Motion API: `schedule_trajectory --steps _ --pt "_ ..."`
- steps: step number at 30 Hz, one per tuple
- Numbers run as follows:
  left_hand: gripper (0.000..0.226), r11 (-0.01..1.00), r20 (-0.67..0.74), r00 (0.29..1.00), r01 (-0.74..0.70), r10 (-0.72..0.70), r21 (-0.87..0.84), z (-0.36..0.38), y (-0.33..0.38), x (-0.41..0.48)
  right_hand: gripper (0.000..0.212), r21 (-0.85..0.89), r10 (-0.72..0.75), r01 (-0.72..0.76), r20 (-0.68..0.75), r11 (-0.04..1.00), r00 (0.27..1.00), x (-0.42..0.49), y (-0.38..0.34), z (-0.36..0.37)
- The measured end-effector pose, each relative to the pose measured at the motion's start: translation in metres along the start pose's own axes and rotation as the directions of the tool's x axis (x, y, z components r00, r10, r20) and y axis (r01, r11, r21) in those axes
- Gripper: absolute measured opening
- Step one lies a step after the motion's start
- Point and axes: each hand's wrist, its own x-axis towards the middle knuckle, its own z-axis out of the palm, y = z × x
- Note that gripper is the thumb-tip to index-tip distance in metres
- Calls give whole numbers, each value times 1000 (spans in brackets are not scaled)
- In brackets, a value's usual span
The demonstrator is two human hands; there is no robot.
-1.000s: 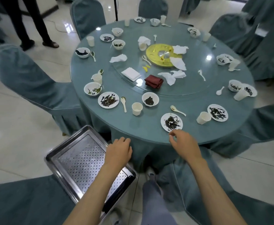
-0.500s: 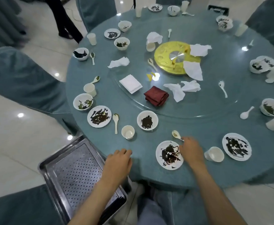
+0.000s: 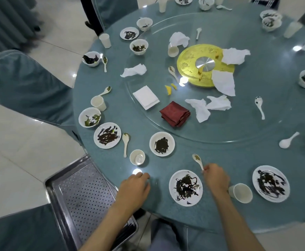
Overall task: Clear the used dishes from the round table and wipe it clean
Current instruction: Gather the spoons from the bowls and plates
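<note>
1. 2 bare hands work the near edge of the round table (image 3: pixel 159 201), which is crowded with smeared plates, bowls, cups, spoons and crumpled napkins.
2. The right hand (image 3: pixel 216 178) pinches the very end of a white spoon (image 3: pixel 198 161), its fingers curled close together around the handle tip. The spoon's bowl carries a greenish-brown residue and points toward the table's centre. Whether the spoon has left the surface cannot be told.
3. The spoon sits just beyond the nearest plate (image 3: pixel 185 187), which is streaked with dark sauce. A white cup (image 3: pixel 240 193) stands just beside the same hand, toward the right edge.
4. The left hand (image 3: pixel 133 189) rests at the near edge with its fingers loosely bent and close together. It holds nothing, and its tips are on the tabletop.
5. A perforated metal tray (image 3: pixel 86 196) waits off the near-left edge, below table level.
6. The spoon looks light, stiff and glossy, so it is probably slick where sauce has run and liable to chip if dropped. A pinch at mid-handle would likely steady it better than one at the tip.
7. The plate appears rigid and shallow. It is best taken by its clean rim and kept level so the residue stays put.
8. A folded red cloth (image 3: pixel 174 114) lies on the glass turntable (image 3: pixel 220 136) near the centre. It looks soft and limp, a likely wiper once the dishes are gone.
</note>
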Motion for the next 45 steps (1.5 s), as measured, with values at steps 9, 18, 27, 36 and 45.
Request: schedule_trajectory --steps 9,18,27,36,45 --pt "17 647 102 975 209 -200 -733 -16 39 20 14 747 -330 105 159 657 930 -71 -78 -38" --pt "27 88 198 848 275 -492 -957 -37 11 -1 14 693 -560 258 249 673 790 -91 -141 -5" --pt "28 -153 311 661 287 -683 -946 -35 -45 -54 10 364 -585 499 176 786 792 -29 -239 34" --pt "26 -216 301 593 212 -747 -953 -24 -59 -90 25 -123 -538 590 297 798 789 8 -304 89" --pt "22 -187 306 621 251 -722 -950 -20 -60 -110 34 -124 -446 515 357 848 821 12 -318 104"
